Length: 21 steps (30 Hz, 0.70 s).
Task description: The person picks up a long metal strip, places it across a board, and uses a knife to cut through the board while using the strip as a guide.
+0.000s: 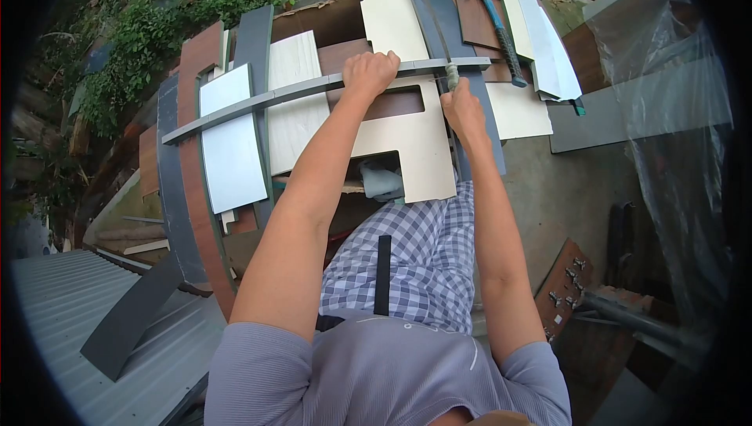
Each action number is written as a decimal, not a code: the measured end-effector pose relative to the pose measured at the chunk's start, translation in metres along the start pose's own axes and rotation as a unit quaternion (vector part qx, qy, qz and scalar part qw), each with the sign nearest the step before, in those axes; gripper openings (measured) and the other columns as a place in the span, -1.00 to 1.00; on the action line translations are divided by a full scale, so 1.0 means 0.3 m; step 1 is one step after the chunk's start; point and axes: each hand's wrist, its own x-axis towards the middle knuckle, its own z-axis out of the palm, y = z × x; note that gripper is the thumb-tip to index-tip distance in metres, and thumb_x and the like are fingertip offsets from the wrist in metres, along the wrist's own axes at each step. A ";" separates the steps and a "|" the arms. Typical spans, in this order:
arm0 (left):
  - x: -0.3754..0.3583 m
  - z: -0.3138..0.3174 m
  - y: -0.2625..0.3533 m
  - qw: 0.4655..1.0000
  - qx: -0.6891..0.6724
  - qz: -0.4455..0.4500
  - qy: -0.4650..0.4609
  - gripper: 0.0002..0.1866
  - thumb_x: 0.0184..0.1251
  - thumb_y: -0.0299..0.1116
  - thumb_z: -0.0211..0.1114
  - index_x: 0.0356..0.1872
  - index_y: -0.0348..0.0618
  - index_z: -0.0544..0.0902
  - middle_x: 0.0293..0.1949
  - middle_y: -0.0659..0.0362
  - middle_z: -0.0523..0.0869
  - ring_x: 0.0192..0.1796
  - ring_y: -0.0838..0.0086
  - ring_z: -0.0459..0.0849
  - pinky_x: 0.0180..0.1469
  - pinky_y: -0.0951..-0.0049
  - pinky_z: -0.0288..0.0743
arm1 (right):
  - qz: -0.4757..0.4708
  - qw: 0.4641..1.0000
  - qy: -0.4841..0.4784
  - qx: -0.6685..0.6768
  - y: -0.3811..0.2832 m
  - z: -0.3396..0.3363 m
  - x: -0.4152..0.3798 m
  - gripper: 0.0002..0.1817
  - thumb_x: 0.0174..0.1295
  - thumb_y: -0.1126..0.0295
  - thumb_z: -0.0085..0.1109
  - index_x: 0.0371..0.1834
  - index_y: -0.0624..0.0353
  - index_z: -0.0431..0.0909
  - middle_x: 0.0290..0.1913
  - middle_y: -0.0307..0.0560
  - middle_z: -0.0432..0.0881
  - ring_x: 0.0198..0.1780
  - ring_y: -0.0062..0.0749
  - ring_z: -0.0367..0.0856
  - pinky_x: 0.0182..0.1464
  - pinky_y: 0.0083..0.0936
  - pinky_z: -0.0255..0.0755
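My left hand (370, 75) is closed over a long grey metal bar (294, 90), pressing it across several panels. In my right hand (465, 108) is the pale, wrapped-looking handle of a long, thin-bladed knife (452, 73). Its narrow blade points away from me, crossing the bar near its right end above a dark grey panel (429, 7). Below the bar lies a cream panel (423, 140) with rectangular cutouts. A white panel (233, 132) and a pale wood-grain panel (294, 132) lie under the bar's left part.
A claw hammer (501, 30) with a blue and black handle lies on brown boards at the right. Clear plastic sheeting (666, 112) hangs farther right. Corrugated metal (70, 316) is at lower left, a brown board with metal fittings (564, 285) at lower right.
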 end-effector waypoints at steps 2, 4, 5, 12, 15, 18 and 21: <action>-0.002 -0.002 -0.002 1.000 0.001 -0.001 -0.001 -0.45 0.27 -0.14 -0.22 -0.53 -0.27 0.71 -0.42 -0.14 0.68 -0.29 0.06 0.68 -0.12 0.19 0.49 | -0.005 1.000 -0.001 0.001 -0.003 -0.005 -0.011 -0.70 0.15 0.31 -0.05 -0.14 0.30 0.28 -0.26 0.38 0.58 -0.15 0.29 0.54 -0.09 0.01 0.37; -0.002 -0.005 -0.001 1.000 0.001 -0.003 -0.002 -0.45 0.27 -0.15 -0.23 -0.53 -0.27 0.71 -0.42 -0.14 0.68 -0.29 0.06 0.68 -0.12 0.19 0.49 | -0.005 1.000 -0.010 0.012 0.003 -0.014 -0.038 -0.70 0.15 0.32 -0.05 -0.13 0.29 0.27 -0.28 0.39 0.58 -0.16 0.30 0.54 -0.09 0.04 0.36; 0.000 -0.007 -0.001 1.000 0.001 -0.002 -0.001 -0.45 0.27 -0.15 -0.23 -0.53 -0.27 0.71 -0.42 -0.14 0.68 -0.29 0.06 0.68 -0.12 0.19 0.49 | -0.005 1.000 -0.009 0.013 0.013 -0.015 -0.056 -0.70 0.15 0.32 -0.05 -0.13 0.29 0.27 -0.28 0.39 0.58 -0.16 0.30 0.54 -0.09 0.04 0.36; 0.004 0.009 -0.011 1.000 -0.003 -0.002 0.001 -0.46 0.25 -0.15 -0.22 -0.53 -0.27 0.71 -0.42 -0.15 0.68 -0.29 0.05 0.67 -0.13 0.18 0.49 | 0.045 0.996 -0.076 0.005 0.105 -0.072 -0.340 -0.69 0.15 0.33 -0.10 -0.11 0.30 0.25 -0.31 0.42 0.57 -0.19 0.36 0.52 -0.11 0.08 0.33; 0.002 0.014 -0.013 1.000 -0.003 0.007 0.004 -0.46 0.25 -0.15 -0.22 -0.52 -0.26 0.71 -0.42 -0.15 0.68 -0.29 0.04 0.67 -0.13 0.17 0.49 | 0.057 0.995 -0.086 0.011 0.110 -0.092 -0.361 -0.68 0.15 0.33 -0.11 -0.11 0.31 0.25 -0.30 0.43 0.56 -0.18 0.37 0.51 -0.12 0.09 0.33; 0.008 0.016 -0.003 1.000 0.000 0.007 0.001 -0.46 0.25 -0.15 -0.23 -0.52 -0.26 0.71 -0.41 -0.15 0.68 -0.28 0.04 0.67 -0.11 0.17 0.49 | 0.039 0.997 -0.068 0.012 0.106 -0.090 -0.282 -0.68 0.14 0.33 -0.10 -0.10 0.30 0.25 -0.29 0.42 0.57 -0.17 0.35 0.52 -0.11 0.09 0.33; 0.002 0.003 -0.009 1.000 0.005 -0.004 -0.004 -0.45 0.26 -0.14 -0.24 -0.51 -0.27 0.71 -0.40 -0.15 0.68 -0.26 0.04 0.67 -0.10 0.17 0.48 | 0.004 0.999 -0.045 -0.003 0.075 -0.039 -0.141 -0.69 0.15 0.34 -0.08 -0.11 0.30 0.26 -0.28 0.40 0.58 -0.16 0.32 0.54 -0.10 0.07 0.35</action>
